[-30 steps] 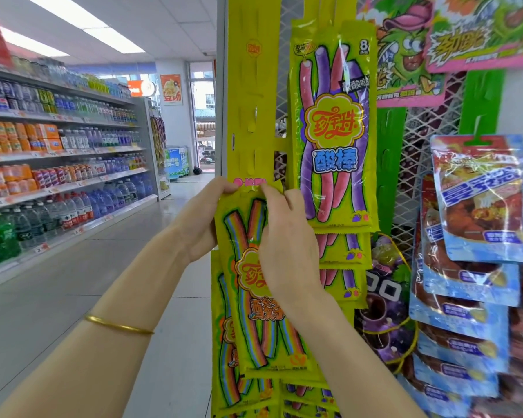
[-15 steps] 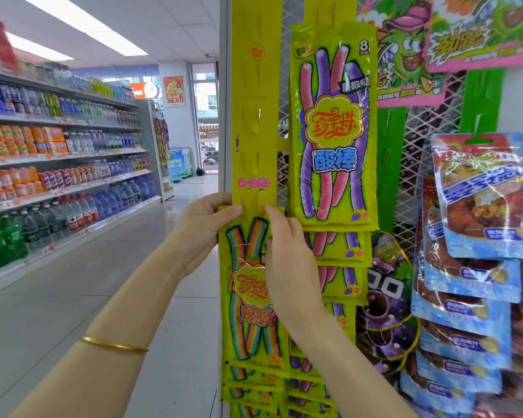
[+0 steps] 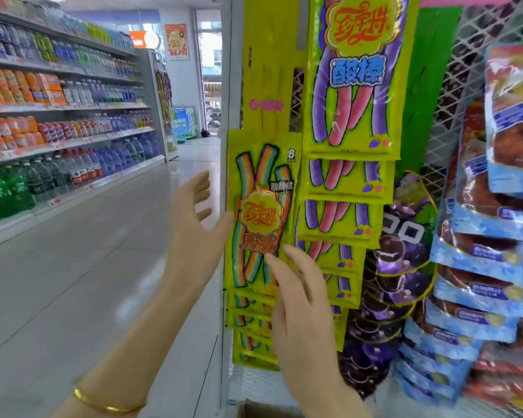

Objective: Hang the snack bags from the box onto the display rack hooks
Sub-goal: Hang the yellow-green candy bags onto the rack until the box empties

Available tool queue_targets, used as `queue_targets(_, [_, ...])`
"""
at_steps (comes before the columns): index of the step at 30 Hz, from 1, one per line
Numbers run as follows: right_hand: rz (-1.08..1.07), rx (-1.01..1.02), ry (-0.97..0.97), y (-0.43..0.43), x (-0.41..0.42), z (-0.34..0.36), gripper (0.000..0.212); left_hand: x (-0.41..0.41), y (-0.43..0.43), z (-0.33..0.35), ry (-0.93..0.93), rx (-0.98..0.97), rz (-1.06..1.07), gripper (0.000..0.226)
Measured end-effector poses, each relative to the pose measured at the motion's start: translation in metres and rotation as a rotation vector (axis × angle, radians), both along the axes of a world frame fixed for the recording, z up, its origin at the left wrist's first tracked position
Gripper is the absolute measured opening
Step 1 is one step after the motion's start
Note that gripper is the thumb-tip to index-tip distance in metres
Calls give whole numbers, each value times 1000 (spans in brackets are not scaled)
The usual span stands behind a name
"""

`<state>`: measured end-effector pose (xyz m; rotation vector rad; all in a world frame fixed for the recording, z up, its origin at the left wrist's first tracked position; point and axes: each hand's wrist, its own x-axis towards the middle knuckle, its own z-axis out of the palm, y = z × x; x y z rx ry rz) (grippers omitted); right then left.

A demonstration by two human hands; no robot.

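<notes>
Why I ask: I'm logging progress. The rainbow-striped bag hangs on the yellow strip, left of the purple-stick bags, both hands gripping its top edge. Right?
Not quite. The head view shows neither hand gripping it: the left hand is open beside the rainbow-striped bag, the right hand open at its lower front. It does hang on the yellow strip, left of the purple-stick bags.

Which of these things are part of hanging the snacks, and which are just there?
In the job: rainbow candy bag, yellow display strip, left hand, right hand.
Just there: purple-pink candy bags, blue snack pouches, purple grape packs, bottled drinks.
</notes>
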<state>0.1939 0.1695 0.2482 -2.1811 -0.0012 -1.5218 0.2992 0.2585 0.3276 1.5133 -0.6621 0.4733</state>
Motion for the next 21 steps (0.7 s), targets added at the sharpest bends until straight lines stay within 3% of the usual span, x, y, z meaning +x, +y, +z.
queue_targets(4, [10,-8,246,-10,-16,-95,52,-34,9,-104,40,67,-7,42])
queue_targets(9, [119,166,898,-23,-44,-256,44,-52,17,-225,420,505,-151,38])
queue_targets(11, [141,359,1145,-26,-55,-312,33,-48,15,-243,499,632,-186,27])
queue_targets(13, [80,744,1362,-23,-61,-348,30,-44,12,-248,534,686,-238,23])
queue_targets(15, [-21,1106,1406,-18,-62,-376,38,-38,9,-250,560,719,-275,21])
queue_targets(17, [-130,1345,1405,-13,-60,-395,48,-34,9,-252,611,719,-280,21])
queue_targets(21, [-385,1563,1370,-9,-50,-425,57,-28,12,-260,671,746,-264,23])
